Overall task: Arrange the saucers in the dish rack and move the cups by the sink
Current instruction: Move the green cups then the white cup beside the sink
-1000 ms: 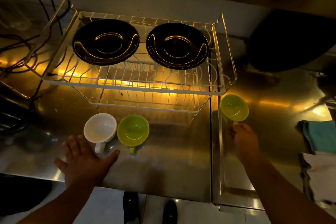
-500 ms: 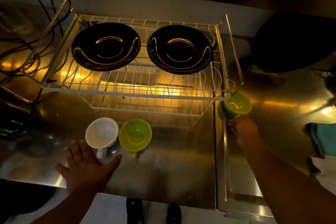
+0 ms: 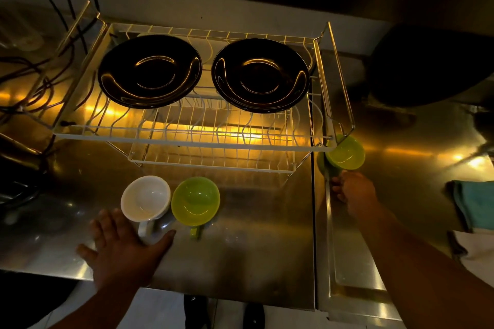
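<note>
Two black saucers, one on the left [image 3: 149, 71] and one on the right [image 3: 260, 75], lie flat on the upper tier of the white wire dish rack [image 3: 187, 139]. A white cup [image 3: 145, 199] and a green cup [image 3: 195, 200] stand side by side on the steel counter in front of the rack. My left hand [image 3: 121, 251] lies spread flat on the counter just below the white cup's handle. My right hand [image 3: 352, 191] grips the handle of a second green cup [image 3: 346, 153] at the rack's front right corner, tilted.
The steel counter [image 3: 254, 248] has a seam and a raised edge to the right of the rack. Dark cables [image 3: 40, 83] lie at the far left. A teal cloth [image 3: 475, 203] and a white cloth [image 3: 478, 251] sit at the right edge. A dark rounded object [image 3: 427, 67] stands at the back right.
My right hand has carried the second green cup a little farther back, up to the rack's front right corner, and tilted it. My left hand stays flat by the white cup.
</note>
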`<action>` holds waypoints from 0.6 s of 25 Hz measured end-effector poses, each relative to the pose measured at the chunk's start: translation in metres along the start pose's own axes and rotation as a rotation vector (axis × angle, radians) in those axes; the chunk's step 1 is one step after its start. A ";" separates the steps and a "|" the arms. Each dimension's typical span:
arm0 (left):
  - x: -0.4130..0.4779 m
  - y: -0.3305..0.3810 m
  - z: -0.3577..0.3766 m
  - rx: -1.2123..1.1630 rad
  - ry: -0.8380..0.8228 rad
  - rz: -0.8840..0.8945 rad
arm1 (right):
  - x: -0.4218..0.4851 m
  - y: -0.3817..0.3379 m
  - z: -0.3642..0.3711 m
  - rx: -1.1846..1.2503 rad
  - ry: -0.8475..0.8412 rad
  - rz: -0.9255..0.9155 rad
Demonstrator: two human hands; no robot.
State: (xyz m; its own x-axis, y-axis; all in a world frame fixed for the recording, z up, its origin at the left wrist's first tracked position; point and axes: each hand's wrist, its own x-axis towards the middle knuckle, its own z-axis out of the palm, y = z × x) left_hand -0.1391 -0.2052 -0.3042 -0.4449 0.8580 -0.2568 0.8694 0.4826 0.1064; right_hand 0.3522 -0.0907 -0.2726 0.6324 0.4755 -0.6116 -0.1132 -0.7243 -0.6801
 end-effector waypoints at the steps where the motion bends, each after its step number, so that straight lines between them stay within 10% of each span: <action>1: 0.000 -0.001 0.001 0.005 -0.003 -0.003 | 0.000 0.001 0.000 -0.011 -0.002 -0.008; 9: 0.004 -0.005 0.007 0.027 0.000 0.000 | -0.019 0.002 -0.001 -0.061 0.029 -0.039; 15: 0.002 -0.003 0.004 0.008 -0.002 -0.002 | -0.119 0.068 0.011 -0.267 0.011 -0.412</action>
State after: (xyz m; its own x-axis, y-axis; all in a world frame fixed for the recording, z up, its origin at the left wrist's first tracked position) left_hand -0.1418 -0.2053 -0.3091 -0.4463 0.8566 -0.2592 0.8702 0.4829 0.0978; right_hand 0.2602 -0.1910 -0.2504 0.5911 0.7455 -0.3079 0.3476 -0.5799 -0.7368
